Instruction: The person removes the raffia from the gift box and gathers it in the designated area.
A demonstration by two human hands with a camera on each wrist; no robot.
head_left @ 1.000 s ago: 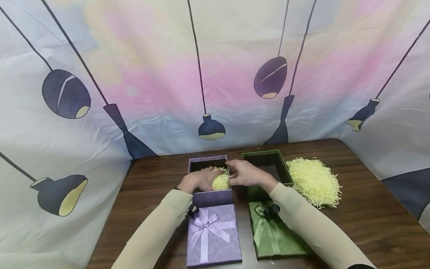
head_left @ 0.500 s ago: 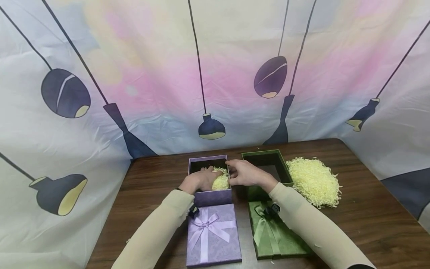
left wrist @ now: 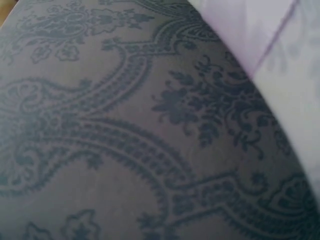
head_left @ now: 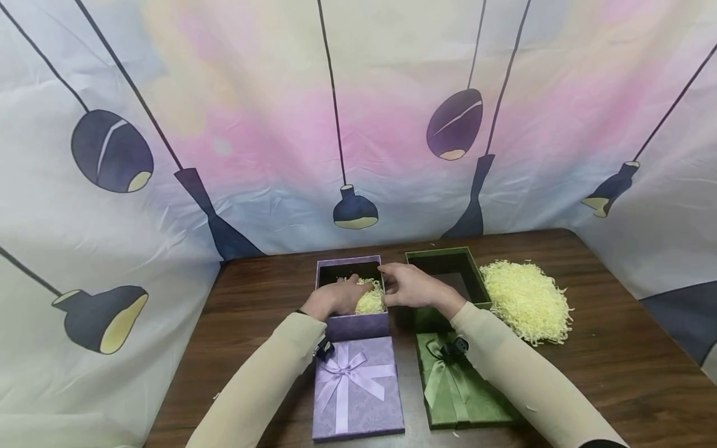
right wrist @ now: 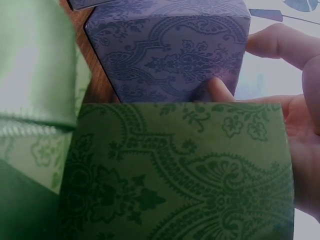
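Observation:
My left hand [head_left: 338, 295] reaches down into an uncovered purple gift box [head_left: 358, 325] and rests on pale yellow shredded paper [head_left: 371, 298] inside; its thumb lies straight over the shreds, and most of its other fingers are hidden. At the box's right wall, my right hand [head_left: 414, 286] holds the edge, one fingertip at the rim and the thumb against the outside. The right wrist view shows a fingertip touching that purple patterned wall [right wrist: 165, 55]. In front lies the purple lid [head_left: 358, 417] with a ribbon bow. Only blurred lid [left wrist: 125, 120] fills the left wrist view.
A green gift box [head_left: 448, 251] with a dark interior stands right of the purple one, partly behind my right hand. Its green lid [head_left: 482, 398] lies in front, beneath my right forearm. A heap of yellow shredded paper [head_left: 526, 302] sits on the wooden table [head_left: 605, 348].
The head view has shifted slightly. Both hands stay at the purple box, with almost no visible movement; the boxes and lids have not moved.

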